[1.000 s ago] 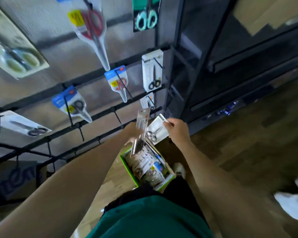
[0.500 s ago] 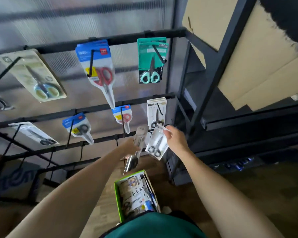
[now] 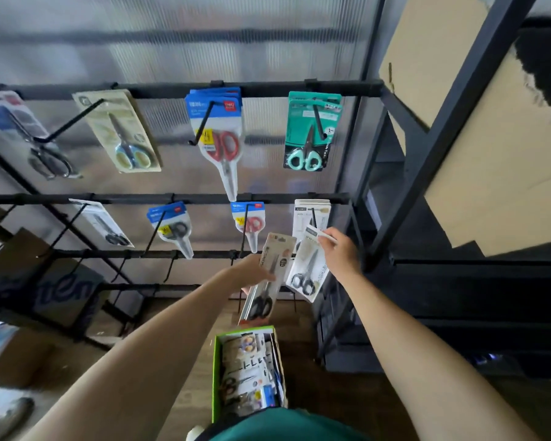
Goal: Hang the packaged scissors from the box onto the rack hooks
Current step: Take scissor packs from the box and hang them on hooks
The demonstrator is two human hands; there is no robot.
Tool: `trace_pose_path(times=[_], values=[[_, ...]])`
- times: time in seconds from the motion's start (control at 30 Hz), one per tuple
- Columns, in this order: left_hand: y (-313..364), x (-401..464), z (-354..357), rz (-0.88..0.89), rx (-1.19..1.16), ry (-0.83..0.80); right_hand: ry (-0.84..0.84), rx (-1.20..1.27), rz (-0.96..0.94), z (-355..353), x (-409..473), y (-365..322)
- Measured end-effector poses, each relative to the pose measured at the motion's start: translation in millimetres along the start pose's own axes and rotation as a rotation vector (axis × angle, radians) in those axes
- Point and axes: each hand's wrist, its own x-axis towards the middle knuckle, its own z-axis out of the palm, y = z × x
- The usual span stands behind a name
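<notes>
The right hand (image 3: 341, 254) pinches a white pack (image 3: 309, 265) just below its matching hook (image 3: 313, 218), so threading its hole comes next, while the left hand (image 3: 255, 270) grips 1 tan pack (image 3: 272, 275) above the box (image 3: 216, 370).

The left hand (image 3: 255, 271) is mostly hidden behind the tall beige-carded pack of black-handled scissors (image 3: 269, 283) it holds, so its fingers cannot be made out. The print on that card is too blurred to read. The far-left pack of dark-handled scissors with a blue-and-white card (image 3: 19, 135) is cut off by the left edge and smeared. The near side of the green-rimmed cardboard box (image 3: 217, 377) is hidden by a green garment (image 3: 287, 424); the packs inside blur together. A pale shoe (image 3: 12, 415) at lower left is indistinct.
</notes>
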Motion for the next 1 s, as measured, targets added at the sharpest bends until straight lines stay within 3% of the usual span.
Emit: trace_pose_path(times=[0.3,0.57,1.0], values=[[20.8,2.6,-13.6,0.006,-0.057,-0.037,0.016,0.025,0.028,1.0,15.1,-13.7],[29.5,3.0,-17.9,-0.081,-0.213,-0.139,-0.103,0.182,0.248,7.0,32.5,-20.0],[33.1,20.0,-19.7,-0.136,-0.273,-0.068,-0.035,0.042,0.357,24.1,82.0,-31.5]])
